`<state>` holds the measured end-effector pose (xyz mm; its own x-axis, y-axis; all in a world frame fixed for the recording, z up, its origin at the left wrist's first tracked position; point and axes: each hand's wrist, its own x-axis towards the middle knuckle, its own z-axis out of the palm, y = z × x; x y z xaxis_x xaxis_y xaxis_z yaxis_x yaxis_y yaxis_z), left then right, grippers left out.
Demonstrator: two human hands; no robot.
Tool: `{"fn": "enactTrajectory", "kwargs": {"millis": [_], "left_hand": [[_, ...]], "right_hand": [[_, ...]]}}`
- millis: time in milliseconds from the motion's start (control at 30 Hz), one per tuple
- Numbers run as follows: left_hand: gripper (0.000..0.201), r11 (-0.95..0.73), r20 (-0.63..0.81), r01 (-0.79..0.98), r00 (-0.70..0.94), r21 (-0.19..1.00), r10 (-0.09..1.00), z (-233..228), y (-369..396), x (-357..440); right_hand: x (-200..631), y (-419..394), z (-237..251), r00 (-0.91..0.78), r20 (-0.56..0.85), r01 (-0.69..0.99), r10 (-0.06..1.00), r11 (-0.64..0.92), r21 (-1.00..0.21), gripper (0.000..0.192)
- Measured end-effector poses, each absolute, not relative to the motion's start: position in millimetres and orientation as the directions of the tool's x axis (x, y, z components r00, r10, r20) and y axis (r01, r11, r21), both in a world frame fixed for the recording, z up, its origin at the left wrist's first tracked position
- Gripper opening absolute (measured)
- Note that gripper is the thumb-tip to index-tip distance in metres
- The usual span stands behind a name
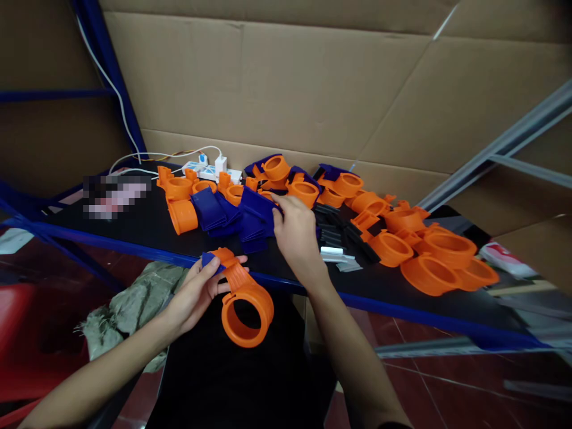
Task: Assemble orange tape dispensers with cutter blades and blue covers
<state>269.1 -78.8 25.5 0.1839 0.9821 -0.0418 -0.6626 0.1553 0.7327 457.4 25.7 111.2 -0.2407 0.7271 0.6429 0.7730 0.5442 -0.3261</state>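
We see the left hand (196, 292) gripping an orange ring part (245, 304) by its neck, just below the counter (147, 232) edge. The right hand (295, 235) is on the blue pieces (241, 215), orange rings (429, 256) heaped beside.

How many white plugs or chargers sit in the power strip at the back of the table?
2: a small plug with a blue top toward the left of the power strip, and a larger white charger right of it.
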Motion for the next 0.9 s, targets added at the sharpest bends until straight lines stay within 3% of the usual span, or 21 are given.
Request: {"fn": "enactTrajectory", "kwargs": {"millis": [133, 233, 400, 533, 900], "left_hand": [[0.034, 0.098, -0.053, -0.658, 0.088, 0.747, 0.995, 27.3, -80.5, 269.8], [0.033, 0.057, -0.061, -0.663, 0.018, 0.746, 0.998, 28.5, -81.9, 270.8], [0.029, 0.025, -0.051, -0.644, -0.022, 0.765, 0.998, 26.8, -83.0, 273.6], [0.032, 0.021, -0.045, -0.637, -0.022, 0.770, 0.999, 26.4, -82.9, 275.0], [0.029, -0.032, 0.003, -0.650, -0.045, 0.759, 0.999, 25.2, -80.8, 273.8]], "right_hand": [[463.5, -24.8, 115.1, -0.359, 0.679, 0.637, 0.640, 0.700, -0.323, 0.036], [466.8, -57.9, 111.5, -0.450, 0.612, 0.567, 0.650, 0.738, -0.367, 0.032], [474.9, -69.8, 102.6, -0.554, 0.373, 0.473, 0.744, 0.650, -0.594, 0.019], [481.3, -59.7, 102.7, -0.622, 0.215, 0.361, 0.753, 0.519, -0.774, 0.020], [481.2, -58.5, 106.9, -0.624, 0.247, 0.336, 0.741, 0.540, -0.772, 0.019]]}}
